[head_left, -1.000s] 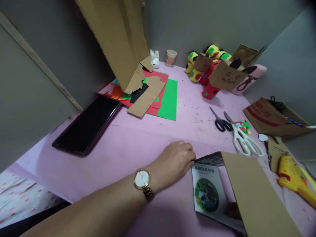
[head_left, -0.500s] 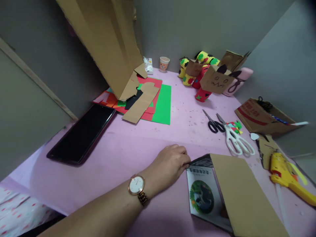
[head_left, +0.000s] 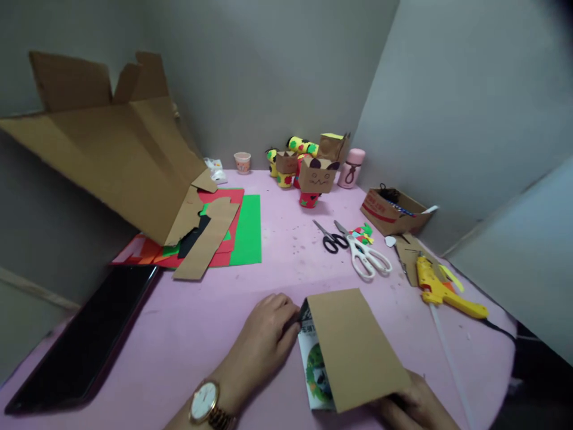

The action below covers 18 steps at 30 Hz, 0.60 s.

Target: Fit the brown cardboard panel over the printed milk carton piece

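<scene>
And there lay the folded cardboard (head_left: pixel 358 349), near side of the tabletop (head_left: pixel 280 278); the left hand (head_left: pixel 268 328) pinched its far-left corner; the right hand (head_left: pixel 414 403) met its near edge, grip hidden, impossible to tell; it looked light, stiffish, creasable, best held along the folds.

Smooth pink-lilac table top (head_left: pixel 280 230), rounded at right; matte grey back wall (head_left: pixel 268 71) behind; paler grey wall (head_left: pixel 470 107) on right; light soft.
</scene>
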Motion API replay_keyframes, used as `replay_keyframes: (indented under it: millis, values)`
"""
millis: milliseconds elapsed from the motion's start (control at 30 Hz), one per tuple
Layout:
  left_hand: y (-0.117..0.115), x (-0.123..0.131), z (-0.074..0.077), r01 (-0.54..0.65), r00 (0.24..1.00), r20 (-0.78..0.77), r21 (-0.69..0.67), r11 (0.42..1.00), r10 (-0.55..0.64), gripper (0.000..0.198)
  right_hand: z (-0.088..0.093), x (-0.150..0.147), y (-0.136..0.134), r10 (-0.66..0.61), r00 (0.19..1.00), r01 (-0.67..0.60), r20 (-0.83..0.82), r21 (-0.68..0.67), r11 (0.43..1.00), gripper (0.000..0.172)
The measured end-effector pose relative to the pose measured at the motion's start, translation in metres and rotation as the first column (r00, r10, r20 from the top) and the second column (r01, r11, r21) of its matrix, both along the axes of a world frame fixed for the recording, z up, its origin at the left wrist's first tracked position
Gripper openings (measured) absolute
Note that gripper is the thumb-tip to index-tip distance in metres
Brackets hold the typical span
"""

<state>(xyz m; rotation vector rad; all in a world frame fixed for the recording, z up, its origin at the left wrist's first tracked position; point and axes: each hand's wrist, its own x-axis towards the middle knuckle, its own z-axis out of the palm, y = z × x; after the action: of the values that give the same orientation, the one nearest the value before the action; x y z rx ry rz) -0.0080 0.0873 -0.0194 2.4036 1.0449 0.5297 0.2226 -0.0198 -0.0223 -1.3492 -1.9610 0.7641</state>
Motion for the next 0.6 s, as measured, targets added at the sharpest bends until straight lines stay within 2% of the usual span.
replay_keyframes:
  millis: [100,233,300,400,500,600]
  values:
    - [-0.001,-0.003,0.007,-0.028,0.994,0.106,-0.076,0.997,0.036,0.016,-0.003,-0.001,0.000,0.059,0.994,-0.062,-0.089,-0.037,0.997,0.029]
    - [-0.016,-0.010,0.013,-0.194,0.938,0.252,-0.182,0.964,0.237,0.024,-0.004,-0.003,0.000,0.049,0.983,-0.060,-0.175,-0.060,0.996,0.031]
    - [-0.031,-0.012,0.013,-0.231,0.904,0.311,-0.220,0.948,0.292,0.024,-0.003,-0.003,-0.001,0.028,0.980,-0.039,-0.199,-0.056,0.998,0.025]
    - [-0.057,-0.011,0.010,-0.170,0.874,0.399,-0.284,0.944,0.277,0.031,-0.003,-0.002,-0.002,-0.011,0.977,0.001,-0.215,-0.044,0.999,0.009]
    - [-0.075,-0.005,0.008,-0.152,0.850,0.435,-0.339,0.928,0.298,0.035,-0.003,-0.003,-0.005,-0.031,0.966,0.027,-0.255,-0.020,0.999,0.018]
    - [-0.081,-0.001,0.008,-0.255,0.806,0.412,-0.405,0.878,0.425,0.032,-0.002,-0.001,-0.010,-0.105,0.941,0.119,-0.322,0.026,0.993,0.025]
